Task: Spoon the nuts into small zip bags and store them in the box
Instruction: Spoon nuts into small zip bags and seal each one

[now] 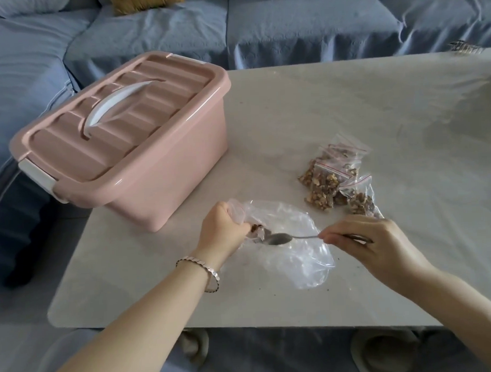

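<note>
Leftward, right hand (373, 242), fingers (332, 236) on spoon (279, 238).

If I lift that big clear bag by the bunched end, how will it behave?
Probably floppy: the big clear bag lies crumpled and flat on the table. Likely very light, since only a few nuts show near the left hand. Those could slide or spill.

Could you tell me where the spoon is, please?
In the head view the spoon is low at centre, pinched by the right hand, its bowl over the clear bag beside the left hand.
</note>
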Motion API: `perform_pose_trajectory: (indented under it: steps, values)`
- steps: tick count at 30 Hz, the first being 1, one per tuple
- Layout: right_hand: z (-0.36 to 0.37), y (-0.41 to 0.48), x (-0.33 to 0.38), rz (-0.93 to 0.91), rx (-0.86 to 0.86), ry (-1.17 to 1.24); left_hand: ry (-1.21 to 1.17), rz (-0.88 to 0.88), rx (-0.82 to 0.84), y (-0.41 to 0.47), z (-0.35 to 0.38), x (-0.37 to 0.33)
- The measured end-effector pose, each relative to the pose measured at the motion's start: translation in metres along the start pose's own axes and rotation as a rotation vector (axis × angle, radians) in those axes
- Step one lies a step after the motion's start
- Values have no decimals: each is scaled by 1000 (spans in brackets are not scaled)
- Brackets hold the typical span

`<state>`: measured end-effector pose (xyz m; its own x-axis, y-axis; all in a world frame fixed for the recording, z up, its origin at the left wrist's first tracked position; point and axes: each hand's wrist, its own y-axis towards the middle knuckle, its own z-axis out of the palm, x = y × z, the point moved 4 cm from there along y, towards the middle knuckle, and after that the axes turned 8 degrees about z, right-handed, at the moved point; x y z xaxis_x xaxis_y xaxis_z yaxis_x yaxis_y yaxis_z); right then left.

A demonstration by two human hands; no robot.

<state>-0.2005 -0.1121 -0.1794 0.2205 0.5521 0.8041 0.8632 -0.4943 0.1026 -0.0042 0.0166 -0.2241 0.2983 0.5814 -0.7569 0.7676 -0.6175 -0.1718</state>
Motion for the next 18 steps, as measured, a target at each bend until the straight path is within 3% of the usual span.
perform_pose_trajectory:
  steps: [5, 10, 14, 18]
  values:
    - [3, -8, -1, 22, 71, 58, 211, 105, -116, -2, -3, -2]
    - [-11, 1, -5, 92, -242, 157, 95, 276, -99, -2, -1, -1]
    - [-7, 13, -18, 185, -358, 113, 57, 256, -43, -2, -1, -1]
    - [-8, 23, -34, 318, -435, 95, 127, 388, 123, -8, -1, 7]
